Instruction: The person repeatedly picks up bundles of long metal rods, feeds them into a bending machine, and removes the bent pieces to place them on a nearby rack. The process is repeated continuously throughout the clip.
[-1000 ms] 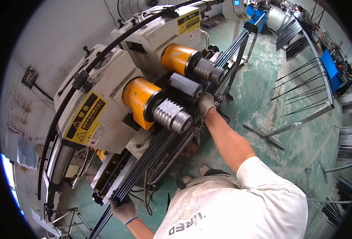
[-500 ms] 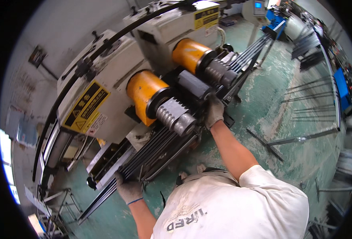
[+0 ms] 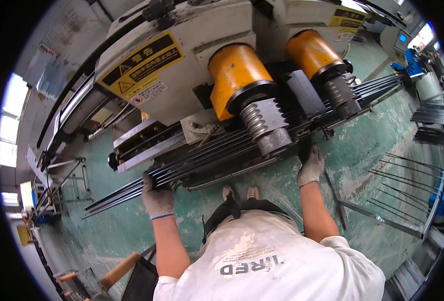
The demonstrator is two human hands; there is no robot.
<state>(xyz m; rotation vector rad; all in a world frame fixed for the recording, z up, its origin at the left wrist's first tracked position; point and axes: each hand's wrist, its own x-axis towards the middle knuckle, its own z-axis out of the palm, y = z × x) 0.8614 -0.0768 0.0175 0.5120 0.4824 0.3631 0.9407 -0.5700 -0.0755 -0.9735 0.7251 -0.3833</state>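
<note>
Long, thin dark metal bars [image 3: 181, 170] lie side by side in a bundle along the front of a machine, their near ends sticking out to the left. My left hand [image 3: 157, 196], in a grey work glove, is closed round the bundle near those ends, its thumb against the bars. My right hand [image 3: 310, 168], gloved too with darkened fingertips, is just in front of the machine's front edge, to the right of the nearer threaded shaft [image 3: 264, 125]. Its fingers point up toward the machine and look apart; I see nothing held in them.
Above the bars, two orange cylinders [image 3: 242, 75] [image 3: 314, 52] jut from the pale machine housing [image 3: 197, 80], a dark grey block [image 3: 306, 93] between them. At right, a metal rack [image 3: 382, 218] carries thin rods. A padded brown roll [image 3: 121, 271] is at lower left.
My right hand has come away from beside the grey block and moved back toward me. My left hand still grips the bars. The view has turned, so the machine appears more level.
</note>
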